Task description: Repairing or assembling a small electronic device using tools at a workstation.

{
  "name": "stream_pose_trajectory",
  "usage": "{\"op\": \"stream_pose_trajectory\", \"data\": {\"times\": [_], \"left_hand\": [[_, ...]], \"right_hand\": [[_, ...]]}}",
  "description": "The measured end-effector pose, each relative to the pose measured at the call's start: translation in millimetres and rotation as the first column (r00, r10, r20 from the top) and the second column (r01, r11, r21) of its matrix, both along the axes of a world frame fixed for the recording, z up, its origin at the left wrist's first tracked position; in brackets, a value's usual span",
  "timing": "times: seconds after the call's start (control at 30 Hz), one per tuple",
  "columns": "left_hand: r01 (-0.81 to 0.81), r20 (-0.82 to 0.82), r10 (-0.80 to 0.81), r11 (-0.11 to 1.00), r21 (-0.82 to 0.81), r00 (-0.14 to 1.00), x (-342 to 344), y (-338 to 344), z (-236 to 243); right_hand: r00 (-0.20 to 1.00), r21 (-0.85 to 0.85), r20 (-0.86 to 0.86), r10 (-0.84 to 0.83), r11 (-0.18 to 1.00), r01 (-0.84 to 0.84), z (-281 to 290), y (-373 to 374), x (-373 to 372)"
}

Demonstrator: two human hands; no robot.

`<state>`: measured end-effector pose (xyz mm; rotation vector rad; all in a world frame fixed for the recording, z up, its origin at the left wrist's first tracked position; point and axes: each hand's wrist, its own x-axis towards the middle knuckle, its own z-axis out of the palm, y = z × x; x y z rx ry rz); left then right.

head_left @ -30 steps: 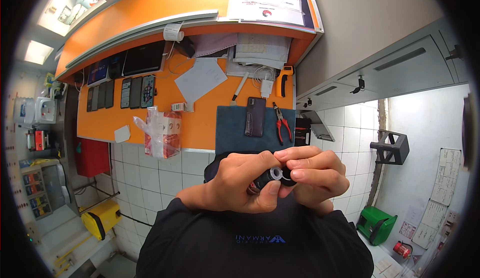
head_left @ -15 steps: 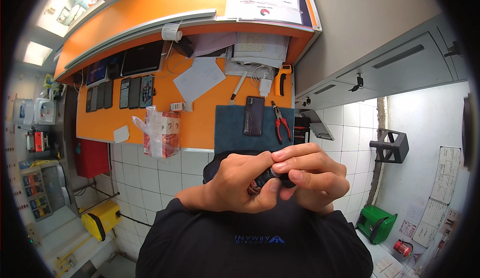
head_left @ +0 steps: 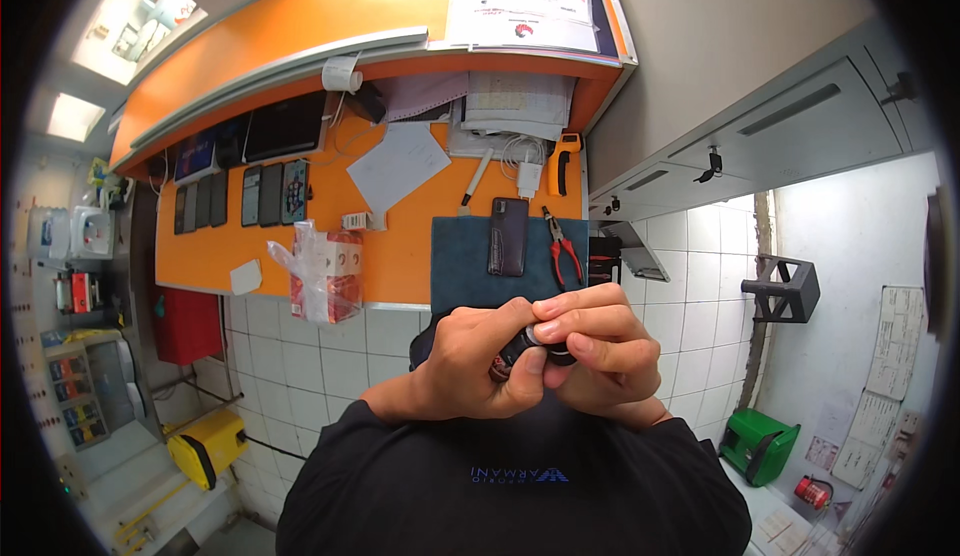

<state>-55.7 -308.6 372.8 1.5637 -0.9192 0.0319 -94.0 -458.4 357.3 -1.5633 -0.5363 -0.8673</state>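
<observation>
Close to my chest, both hands meet on a small dark cylinder point(head_left: 515, 347) with a red and white patch and a pale ring at one end. My left hand point(head_left: 470, 361) is closed round its body. My right hand point(head_left: 610, 341) pinches the black end of it, fingers bent over the top. Fingers hide much of the cylinder, so its exact kind does not show. Beyond the hands, a dark smartphone point(head_left: 508, 238) lies on a blue-grey mat point(head_left: 455, 261). Red-handled pliers point(head_left: 562, 249) rest on the mat to the right of the phone.
The orange desk point(head_left: 400, 246) carries several phones point(head_left: 262, 196), a plastic-wrapped red box point(head_left: 327, 274), papers point(head_left: 400, 166), a white charger point(head_left: 528, 178) and a yellow-black handheld device point(head_left: 564, 165). Grey drawers point(head_left: 790, 116) stand at the right. A black stool point(head_left: 785, 289) and green bin point(head_left: 757, 446) are on the floor.
Both hands have shifted slightly left, and my right hand sits closer to the left one. The cylinder's pale ring and black end show more clearly. The view has tilted a little.
</observation>
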Motion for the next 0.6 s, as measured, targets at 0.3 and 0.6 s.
{"op": "stream_pose_trajectory", "data": {"times": [0.3,0.6], "left_hand": [[-0.257,-0.058,0.255,0.966,-0.031,0.965,6,14,-44],[-0.285,-0.112,0.284,0.959,0.014,0.952,10,18,-46]], "right_hand": [[0.993,0.092,0.044,-0.108,0.990,0.104,-23,26,24],[0.991,0.094,0.064,-0.117,0.989,0.110,-26,32,28]]}}
